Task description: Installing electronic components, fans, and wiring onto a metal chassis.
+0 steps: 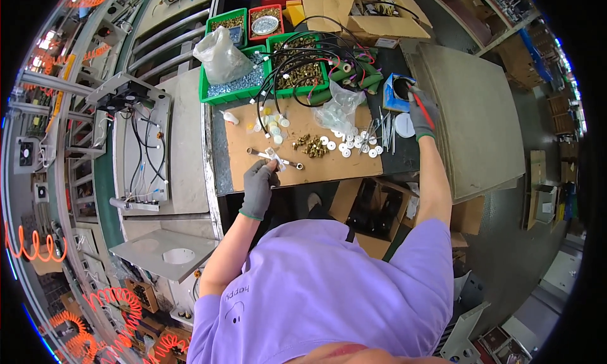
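Observation:
My left hand [258, 186], in a grey glove, is closed on a short metal tube [291, 164] with a white piece around its middle, held above the cardboard sheet [240, 155]. My right hand [425, 114], gloved in grey too, grips a slim red stick-like tool [422, 107]. The tool's upper end reaches to a dark round opening in a blue box [393, 98]; its tip is hard to make out. A round white lid [404, 125] lies beside that box. Brass fittings [312, 145] and white discs [346, 145] are scattered on the cardboard.
Green bins [235, 97] of small metal parts, a red bin [265, 23] and black cables [278, 67] stand behind the cardboard. A clear plastic bag [339, 111] lies among them. Large grey panels [471, 117] lean at the right; a conveyor with a metal panel [142, 155] runs at the left.

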Tool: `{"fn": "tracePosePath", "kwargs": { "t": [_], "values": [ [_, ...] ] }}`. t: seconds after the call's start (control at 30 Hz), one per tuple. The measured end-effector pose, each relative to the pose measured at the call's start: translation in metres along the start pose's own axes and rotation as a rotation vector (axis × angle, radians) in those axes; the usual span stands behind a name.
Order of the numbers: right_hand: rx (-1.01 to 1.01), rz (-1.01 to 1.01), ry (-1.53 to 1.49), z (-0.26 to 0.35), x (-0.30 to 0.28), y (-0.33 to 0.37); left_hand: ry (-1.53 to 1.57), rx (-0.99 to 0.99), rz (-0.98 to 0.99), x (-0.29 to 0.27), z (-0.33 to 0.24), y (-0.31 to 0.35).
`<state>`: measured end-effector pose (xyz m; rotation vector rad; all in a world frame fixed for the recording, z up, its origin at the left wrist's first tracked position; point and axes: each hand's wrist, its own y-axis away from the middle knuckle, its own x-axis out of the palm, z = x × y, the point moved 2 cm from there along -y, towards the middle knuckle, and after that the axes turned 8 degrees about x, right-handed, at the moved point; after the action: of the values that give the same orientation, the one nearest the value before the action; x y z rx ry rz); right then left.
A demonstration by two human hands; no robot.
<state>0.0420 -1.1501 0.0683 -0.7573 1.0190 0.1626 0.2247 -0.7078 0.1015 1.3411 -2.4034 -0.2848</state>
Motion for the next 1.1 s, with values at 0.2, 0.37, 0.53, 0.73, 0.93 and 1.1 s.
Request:
{"fn": "tracePosePath", "kwargs": {
  "t": [0.2,0.37,0.53,0.73,0.93,1.1],
  "values": [
    [0.265,0.081,-0.766,0.065,-0.059,0.031,-0.056,0.079,0.004,-0.002,0.001,-0.019],
    [0.405,0.591,-1.221,0.178,-0.108,0.1,-0.042,0.095,0.031,0.009,-0.004,-0.021],
    [0.381,0.746,-1.305,0.22,-0.099,0.137,-0.238,0.129,0.004,0.01,-0.005,-0.014],
    [0.344,0.824,-1.305,0.236,-0.09,0.146,-0.244,0.087,-0.034,0.008,-0.006,-0.007],
    [0.232,0.874,-1.182,0.232,-0.083,0.145,-0.268,0.117,-0.057,-0.001,0.007,-0.012],
    [0.24,0.844,-1.193,0.239,-0.088,0.144,-0.225,0.098,-0.061,0.0,0.01,-0.01]
  ]
}}
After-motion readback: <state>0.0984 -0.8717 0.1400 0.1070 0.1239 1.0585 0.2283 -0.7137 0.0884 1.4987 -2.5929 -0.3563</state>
